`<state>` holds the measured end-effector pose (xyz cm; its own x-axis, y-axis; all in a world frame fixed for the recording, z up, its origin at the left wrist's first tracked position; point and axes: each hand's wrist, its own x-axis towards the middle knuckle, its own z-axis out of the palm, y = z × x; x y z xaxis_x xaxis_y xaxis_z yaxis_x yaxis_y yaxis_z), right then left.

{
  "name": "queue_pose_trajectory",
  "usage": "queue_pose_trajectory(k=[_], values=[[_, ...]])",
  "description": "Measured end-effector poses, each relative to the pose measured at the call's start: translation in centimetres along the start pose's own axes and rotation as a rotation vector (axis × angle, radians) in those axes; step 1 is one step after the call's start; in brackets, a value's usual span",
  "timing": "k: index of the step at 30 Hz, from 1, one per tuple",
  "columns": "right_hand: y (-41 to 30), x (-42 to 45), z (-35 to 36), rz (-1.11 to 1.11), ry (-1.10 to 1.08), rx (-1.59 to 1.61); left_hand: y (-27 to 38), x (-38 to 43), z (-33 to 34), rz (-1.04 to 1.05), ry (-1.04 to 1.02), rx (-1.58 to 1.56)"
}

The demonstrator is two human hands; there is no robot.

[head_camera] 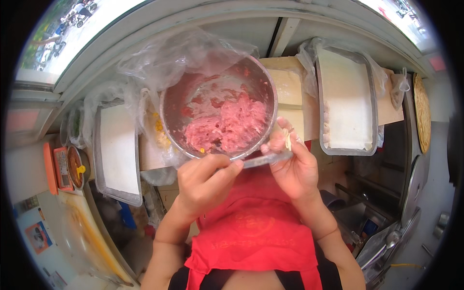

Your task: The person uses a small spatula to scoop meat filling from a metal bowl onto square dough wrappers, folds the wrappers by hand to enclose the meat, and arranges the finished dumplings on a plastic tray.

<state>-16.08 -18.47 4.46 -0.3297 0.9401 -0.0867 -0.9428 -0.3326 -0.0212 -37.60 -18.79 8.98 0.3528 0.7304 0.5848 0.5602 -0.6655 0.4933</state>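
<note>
A round metal bowl [273,98] stands before me, with pink minced meat [235,123] heaped in its near part. At the bowl's near rim, my left hand [206,181] grips one end of a flat, greyish spatula-like tool [266,159]. My right hand [295,163] is palm up at the tool's other end, with a small dumpling wrapper with filling [287,139] held between thumb and fingers. Whether the right hand also touches the tool is unclear. Clear plastic film [174,54] drapes over the bowl's far left side.
Lined metal trays stand left [137,185] and right [375,108]; small pale pieces line the right one's left edge. Dough sheets [286,87] lie right of the bowl. Far left are an orange scale [62,166] and a sauce pot [76,166]. A round flatbread [422,112] is far right.
</note>
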Motion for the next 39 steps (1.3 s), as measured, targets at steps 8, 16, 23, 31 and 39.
queue_pose_trajectory(k=[8,16,23,31,39], values=[[-0.3,-0.1,1.4,-0.112,0.173,-0.304,0.5,0.4,1.3,-0.049,-0.033,0.113],[-7.9,-2.1,-0.6,-0.625,0.305,-0.953,0.4,0.3,0.4,-0.203,-0.036,0.005],[-15.5,-5.7,-2.5,-0.307,0.720,-2.528,-0.4,0.1,-0.1,-0.292,-0.054,0.008],[-13.4,-3.5,-1.8,-0.735,0.431,-2.508,-0.8,0.8,-2.1,-0.378,-0.246,0.274],[-5.5,0.6,-0.9,-0.287,-0.013,-2.360,-0.8,0.1,-1.8,-0.412,-0.368,0.277]])
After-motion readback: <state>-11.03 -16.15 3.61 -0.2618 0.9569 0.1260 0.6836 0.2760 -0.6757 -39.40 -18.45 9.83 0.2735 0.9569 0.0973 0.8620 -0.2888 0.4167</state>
